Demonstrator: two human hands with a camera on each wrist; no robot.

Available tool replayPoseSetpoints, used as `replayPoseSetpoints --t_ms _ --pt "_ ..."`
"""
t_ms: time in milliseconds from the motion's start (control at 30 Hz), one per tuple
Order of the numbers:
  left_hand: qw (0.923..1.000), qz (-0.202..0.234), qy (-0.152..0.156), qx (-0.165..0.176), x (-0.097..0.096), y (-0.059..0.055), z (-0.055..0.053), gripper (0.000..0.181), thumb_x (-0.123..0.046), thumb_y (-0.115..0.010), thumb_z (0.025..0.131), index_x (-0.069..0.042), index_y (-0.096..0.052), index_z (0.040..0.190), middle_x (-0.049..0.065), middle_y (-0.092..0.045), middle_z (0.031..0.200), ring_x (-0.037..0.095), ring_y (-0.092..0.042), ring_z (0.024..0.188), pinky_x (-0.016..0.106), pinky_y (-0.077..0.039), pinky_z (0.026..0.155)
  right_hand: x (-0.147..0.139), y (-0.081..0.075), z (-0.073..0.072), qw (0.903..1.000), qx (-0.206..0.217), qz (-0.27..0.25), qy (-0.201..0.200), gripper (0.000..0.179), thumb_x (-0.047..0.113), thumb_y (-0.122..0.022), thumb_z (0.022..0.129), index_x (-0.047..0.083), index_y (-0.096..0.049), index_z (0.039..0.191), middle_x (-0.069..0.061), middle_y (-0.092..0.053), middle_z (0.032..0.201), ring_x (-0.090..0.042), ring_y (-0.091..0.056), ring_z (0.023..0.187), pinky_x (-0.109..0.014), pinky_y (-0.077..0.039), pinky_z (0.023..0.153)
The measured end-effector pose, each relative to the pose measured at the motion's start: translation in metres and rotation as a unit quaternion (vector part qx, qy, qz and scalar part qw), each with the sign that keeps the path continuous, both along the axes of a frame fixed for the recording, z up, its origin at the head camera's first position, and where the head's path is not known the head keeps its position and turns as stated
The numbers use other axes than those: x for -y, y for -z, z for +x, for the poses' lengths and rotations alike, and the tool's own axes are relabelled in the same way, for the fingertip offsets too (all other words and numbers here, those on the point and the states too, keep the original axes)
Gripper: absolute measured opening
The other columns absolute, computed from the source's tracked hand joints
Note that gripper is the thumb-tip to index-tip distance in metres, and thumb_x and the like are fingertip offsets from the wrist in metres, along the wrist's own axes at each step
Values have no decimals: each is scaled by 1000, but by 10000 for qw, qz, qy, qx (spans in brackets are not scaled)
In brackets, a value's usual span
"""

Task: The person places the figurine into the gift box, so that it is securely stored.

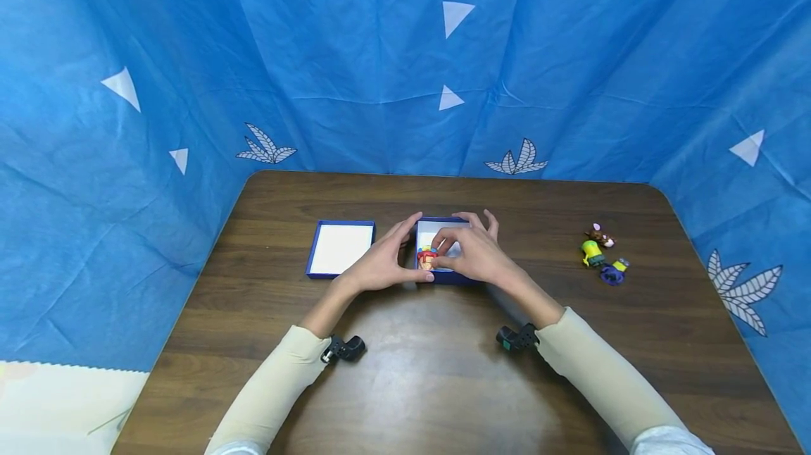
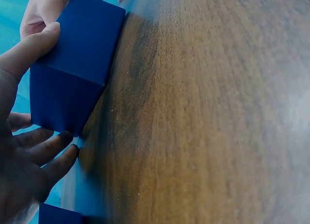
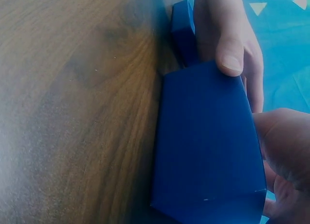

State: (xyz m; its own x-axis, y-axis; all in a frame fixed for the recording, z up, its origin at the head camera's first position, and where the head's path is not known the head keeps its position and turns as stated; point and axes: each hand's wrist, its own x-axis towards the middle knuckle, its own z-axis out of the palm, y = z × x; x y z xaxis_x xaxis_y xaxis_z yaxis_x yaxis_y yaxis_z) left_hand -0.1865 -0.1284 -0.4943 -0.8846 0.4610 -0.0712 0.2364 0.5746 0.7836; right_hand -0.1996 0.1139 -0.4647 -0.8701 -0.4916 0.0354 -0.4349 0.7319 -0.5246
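A blue open box [image 1: 451, 277] with a white inside stands on the table. My left hand [image 1: 379, 261] holds it by its left end, thumb [image 2: 41, 42] on the front wall and fingers along the short side. Inside, at the left, lies a small red and yellow toy figure [image 1: 426, 258]. My right hand [image 1: 478, 254] reaches in over the box from the right, its thumb and index finger pinching the figure's right side. Its other fingers extend past the back rim. In both wrist views the box walls hide the figure.
Left of the box lies a blue-rimmed lid [image 1: 342, 249], white side up. Several small toy figures lie together at the right: a brown one [image 1: 599, 235], a yellow-green one [image 1: 592, 253] and a blue-purple one [image 1: 613, 272]. Blue cloth [image 1: 405, 60] hangs behind the wooden table [image 1: 393, 399].
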Motion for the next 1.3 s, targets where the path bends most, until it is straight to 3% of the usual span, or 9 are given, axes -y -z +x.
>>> replayPoseSetpoints --t_ms 200,333,700,1033,1300 --pt "10000 -30 7 -5 0 -1 0 120 -59 -89 84 -34 -13 174 6 -28 178 36 -45 158 59 -46 123 -3 0 -2 9999 73 -151 -38 27 34 -91 88 22 -79 111 8 -84 94 -41 -37 157 -80 4 124" --pt "10000 -38 36 -20 -1 -1 0 121 -63 -87 83 -33 -14 174 6 -28 178 35 -45 158 59 -45 123 -8 -1 -3 9991 75 -413 -78 32 33 -90 89 18 -80 116 1 -84 108 -41 -40 156 -79 2 126" --pt "9999 -158 50 -26 0 -1 -1 122 -65 -86 83 -33 -12 174 4 -29 178 33 -47 157 61 -44 124 -31 1 -3 9877 -274 -1488 -403 33 27 -87 92 17 -78 123 -5 -75 136 -37 -48 154 -77 -6 128" --pt "9998 -186 -6 3 0 -1 0 122 -64 -87 82 -33 -12 174 6 -25 180 35 -46 158 59 -44 124 -63 3 1 9829 -225 -1822 167 34 26 -86 94 22 -78 126 -3 -74 138 -33 -48 152 -75 -23 125" --pt "9999 -131 2 2 0 0 0 122 -65 -87 82 -39 -11 174 2 -22 181 33 -45 159 59 -43 125 -98 9 13 9798 -191 -1876 665 34 24 -86 94 23 -77 127 -4 -72 140 -34 -48 152 -73 -32 123"
